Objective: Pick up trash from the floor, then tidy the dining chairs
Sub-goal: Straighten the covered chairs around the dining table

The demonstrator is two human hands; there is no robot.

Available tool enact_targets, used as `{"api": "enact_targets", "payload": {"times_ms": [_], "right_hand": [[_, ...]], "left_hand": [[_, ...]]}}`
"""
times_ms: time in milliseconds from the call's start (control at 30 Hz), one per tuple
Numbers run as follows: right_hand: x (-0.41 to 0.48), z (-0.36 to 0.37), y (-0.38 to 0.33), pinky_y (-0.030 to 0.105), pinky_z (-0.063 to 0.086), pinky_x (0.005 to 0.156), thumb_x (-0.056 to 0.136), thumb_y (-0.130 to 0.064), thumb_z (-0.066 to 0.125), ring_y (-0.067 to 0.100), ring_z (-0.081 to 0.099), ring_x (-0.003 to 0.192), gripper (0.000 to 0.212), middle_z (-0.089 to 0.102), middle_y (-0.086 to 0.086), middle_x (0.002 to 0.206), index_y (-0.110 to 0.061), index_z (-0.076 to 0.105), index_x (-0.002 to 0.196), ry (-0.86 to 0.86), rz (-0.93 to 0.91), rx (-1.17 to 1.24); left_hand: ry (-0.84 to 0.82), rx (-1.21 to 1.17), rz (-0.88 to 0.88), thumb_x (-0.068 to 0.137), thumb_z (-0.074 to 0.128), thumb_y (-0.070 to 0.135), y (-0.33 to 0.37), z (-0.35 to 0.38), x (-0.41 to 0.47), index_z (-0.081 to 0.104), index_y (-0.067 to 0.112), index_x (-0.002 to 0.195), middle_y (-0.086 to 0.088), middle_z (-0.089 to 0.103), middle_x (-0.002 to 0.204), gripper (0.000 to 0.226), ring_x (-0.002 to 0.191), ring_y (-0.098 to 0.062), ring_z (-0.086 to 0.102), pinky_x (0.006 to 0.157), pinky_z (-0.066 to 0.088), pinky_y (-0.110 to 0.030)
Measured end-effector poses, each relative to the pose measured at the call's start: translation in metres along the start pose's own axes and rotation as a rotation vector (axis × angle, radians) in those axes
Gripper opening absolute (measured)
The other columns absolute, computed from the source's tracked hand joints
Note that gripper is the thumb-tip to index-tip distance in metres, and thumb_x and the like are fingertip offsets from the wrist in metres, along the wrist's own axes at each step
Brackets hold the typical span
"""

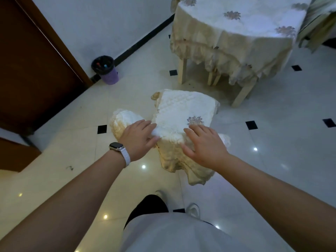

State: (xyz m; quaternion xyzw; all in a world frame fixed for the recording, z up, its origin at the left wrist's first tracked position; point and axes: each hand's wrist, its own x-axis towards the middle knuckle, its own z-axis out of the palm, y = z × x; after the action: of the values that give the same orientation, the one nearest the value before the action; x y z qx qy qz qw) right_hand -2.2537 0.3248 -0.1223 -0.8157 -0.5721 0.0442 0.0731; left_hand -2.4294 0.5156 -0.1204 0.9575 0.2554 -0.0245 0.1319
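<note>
A dining chair [181, 110] with a cream quilted cover and a purple flower print stands on the tiled floor in front of me. Its ruffled skirt hangs down toward my feet. My left hand [139, 137], with a white watch on the wrist, pinches the cover's near left corner between thumb and fingers. My right hand [203, 144] lies flat on the near right part of the cover with its fingers spread. A purple trash bin [107, 70] with a black liner stands by the wall at the left.
The dining table [236, 28], under a cream flowered cloth, stands at the back right on pale wooden legs. A brown door [32, 70] fills the left side. A second covered chair [316, 20] shows at the far right. A small dark scrap [70, 168] lies on the floor.
</note>
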Motion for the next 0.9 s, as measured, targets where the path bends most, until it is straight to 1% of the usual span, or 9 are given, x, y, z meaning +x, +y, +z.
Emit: {"api": "enact_targets", "payload": {"times_ms": [100,233,367,467,567,633,733,833,900], "right_hand": [[-0.009,0.006,-0.007,0.042,0.043,0.097,0.086,-0.055,0.042,0.027,0.055,0.116,0.057,0.059,0.005,0.127,-0.016,0.056,0.127,0.006,0.033,0.007],[-0.015,0.011,-0.016,0.041,0.044,0.093,0.085,-0.055,0.041,0.026,0.057,0.108,0.058,0.06,0.003,0.118,-0.017,0.054,0.126,-0.02,0.105,-0.007],[-0.016,0.018,-0.027,0.042,0.045,0.09,0.085,-0.049,0.054,0.028,0.057,0.105,0.051,0.06,0.004,0.114,-0.015,0.055,0.123,0.007,0.209,-0.012],[-0.011,0.022,-0.038,0.043,0.045,0.087,0.084,-0.047,0.06,0.03,0.056,0.103,0.05,0.06,0.006,0.112,-0.015,0.056,0.121,-0.009,0.281,-0.013],[-0.006,0.026,-0.045,0.044,0.045,0.088,0.083,-0.047,0.059,0.031,0.056,0.103,0.048,0.06,0.006,0.112,-0.015,0.057,0.118,0.009,0.341,0.003],[-0.001,0.026,-0.049,0.044,0.041,0.093,0.084,-0.046,0.061,0.031,0.055,0.108,0.047,0.06,0.006,0.116,-0.015,0.057,0.12,-0.011,0.366,0.004],[0.004,0.025,-0.053,0.042,0.036,0.099,0.086,-0.04,0.061,0.03,0.052,0.114,0.046,0.059,0.007,0.121,-0.015,0.056,0.124,-0.052,0.408,0.015],[0.005,0.03,-0.056,0.045,0.041,0.094,0.081,-0.042,0.053,0.034,0.057,0.105,0.046,0.063,0.009,0.113,-0.012,0.06,0.115,-0.012,0.438,0.022],[0.005,0.033,-0.056,0.046,0.042,0.094,0.079,-0.042,0.051,0.035,0.057,0.104,0.048,0.064,0.01,0.112,-0.011,0.061,0.114,-0.011,0.454,0.049]], "left_hand": [[0.024,0.018,0.049,0.084,0.03,0.064,-0.007,0.001,-0.002,0.053,0.018,0.136,-0.005,0.054,0.139,0.073,0.131,-0.029,0.046,0.104,0.039,-0.046],[0.069,0.039,0.17,0.084,0.044,0.058,-0.024,0.005,0.005,0.059,0.019,0.123,-0.002,0.062,0.12,0.057,0.112,-0.027,0.057,0.092,0.047,-0.044],[0.095,0.032,0.259,0.082,0.05,0.059,-0.041,0.008,0.014,0.061,0.02,0.114,0.0,0.064,0.11,0.051,0.1,-0.025,0.059,0.087,0.046,-0.041],[0.097,0.022,0.331,0.085,0.049,0.058,-0.059,0.012,0.018,0.061,0.02,0.115,0.0,0.064,0.11,0.051,0.099,-0.025,0.059,0.088,0.045,-0.041],[0.15,0.024,0.393,0.088,0.054,0.053,-0.075,0.018,0.023,0.06,0.021,0.115,0.0,0.064,0.109,0.042,0.1,-0.025,0.059,0.086,0.045,-0.041],[0.15,0.009,0.415,0.087,0.054,0.051,-0.079,0.018,0.028,0.06,0.021,0.112,0.0,0.065,0.105,0.04,0.097,-0.026,0.061,0.085,0.045,-0.041],[0.117,-0.005,0.46,0.086,0.047,0.053,-0.079,0.015,0.033,0.061,0.021,0.109,0.001,0.065,0.099,0.042,0.092,-0.027,0.061,0.081,0.045,-0.04],[0.108,-0.021,0.474,0.085,0.04,0.057,-0.08,0.011,0.036,0.062,0.021,0.109,0.0,0.066,0.098,0.049,0.091,-0.028,0.061,0.08,0.043,-0.04],[0.09,-0.038,0.475,0.084,0.036,0.059,-0.079,0.01,0.035,0.063,0.021,0.109,0.0,0.066,0.098,0.053,0.092,-0.029,0.061,0.08,0.043,-0.04]]}}
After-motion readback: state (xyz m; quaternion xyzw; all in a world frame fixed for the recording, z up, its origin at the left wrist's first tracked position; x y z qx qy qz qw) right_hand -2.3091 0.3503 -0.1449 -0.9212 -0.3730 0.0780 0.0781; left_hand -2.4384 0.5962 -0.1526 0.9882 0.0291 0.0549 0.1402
